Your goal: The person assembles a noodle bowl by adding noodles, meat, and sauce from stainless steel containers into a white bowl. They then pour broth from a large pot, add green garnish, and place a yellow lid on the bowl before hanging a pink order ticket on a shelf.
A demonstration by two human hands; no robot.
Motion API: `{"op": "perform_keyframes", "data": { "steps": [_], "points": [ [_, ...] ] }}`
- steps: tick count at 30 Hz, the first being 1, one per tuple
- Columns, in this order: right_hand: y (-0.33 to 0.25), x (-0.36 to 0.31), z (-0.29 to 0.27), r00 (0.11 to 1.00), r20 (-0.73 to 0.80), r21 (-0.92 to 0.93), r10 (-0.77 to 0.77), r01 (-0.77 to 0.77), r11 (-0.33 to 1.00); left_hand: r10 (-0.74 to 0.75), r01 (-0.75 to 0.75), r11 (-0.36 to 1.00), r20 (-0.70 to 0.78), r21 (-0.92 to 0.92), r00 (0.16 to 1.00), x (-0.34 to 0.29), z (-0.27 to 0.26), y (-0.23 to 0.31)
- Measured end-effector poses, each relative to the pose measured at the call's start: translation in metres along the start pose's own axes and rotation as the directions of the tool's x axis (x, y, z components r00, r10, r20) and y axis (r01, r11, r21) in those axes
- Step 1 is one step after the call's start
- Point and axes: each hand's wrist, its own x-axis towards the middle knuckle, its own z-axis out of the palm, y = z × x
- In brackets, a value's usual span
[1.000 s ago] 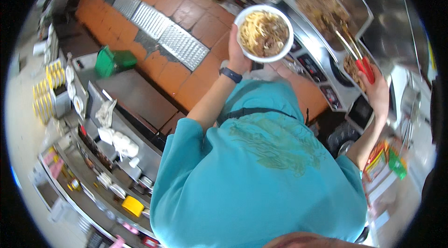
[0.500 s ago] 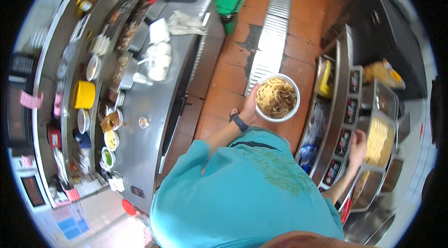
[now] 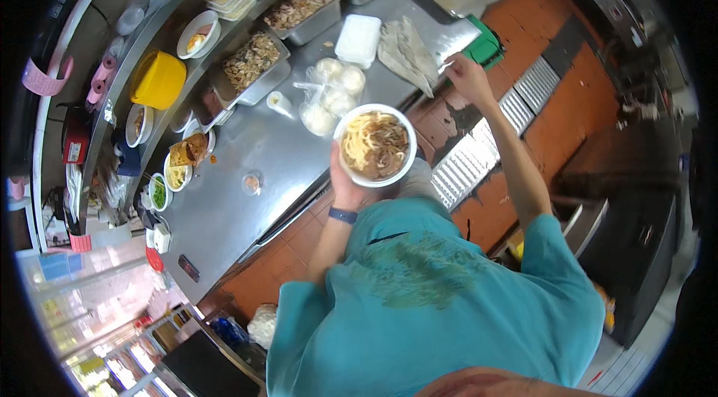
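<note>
My left hand (image 3: 349, 186) is wrapped under the near left side of a white bowl (image 3: 374, 108), holding it level at the steel counter's edge. In the bowl, pale thick noodles (image 3: 357, 141) fill the left part, and dark brown meat strips (image 3: 390, 150) cover the right. My right hand (image 3: 469, 79) is raised to the right of the bowl, with its fingers bent together near a grey cloth (image 3: 407, 53). Whatever may be between those fingertips is too small to make out. A bag of round white pieces (image 3: 333, 94) lies just beyond the bowl.
The steel counter (image 3: 217, 229) runs along the left, with metal trays of chopped food (image 3: 254, 60) behind. White tubs (image 3: 358, 39) stand near the cloth. Small bowls (image 3: 158, 193) line the counter's left side. A green bin (image 3: 486, 45) stands at the counter's far end, beside the floor grating (image 3: 467, 165).
I have turned left, from the steel pans toward the counter. The bowl, still in my left hand, is now by the counter. My right hand has left the pans and reaches forward.
</note>
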Motion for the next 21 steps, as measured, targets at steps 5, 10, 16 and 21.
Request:
{"op": "perform_keyframes", "data": {
  "steps": [5, 10, 16, 21],
  "points": [
    [0.011, 0.239, 0.061, 0.967, -0.163, -0.080, -0.194, 0.183, 0.980, 0.197, -0.211, 0.976, -0.207, -0.048, 0.958, 0.039, 0.008, 0.022],
    [0.008, 0.394, 0.104, 0.949, -0.080, -0.417, -0.304, 0.246, 0.875, 0.427, -0.445, 0.895, -0.235, -0.027, 0.873, 0.077, 0.053, 0.013],
    [0.001, 0.467, 0.126, 0.912, 0.395, -0.605, -0.108, 0.347, 0.716, 0.406, -0.447, 0.894, -0.395, -0.013, 0.824, 0.122, 0.081, -0.004],
    [0.014, 0.480, 0.081, 0.885, 0.455, -0.555, -0.095, 0.366, 0.747, 0.361, -0.418, 0.907, -0.430, -0.042, 0.828, 0.159, 0.092, -0.016]
  ]
}}
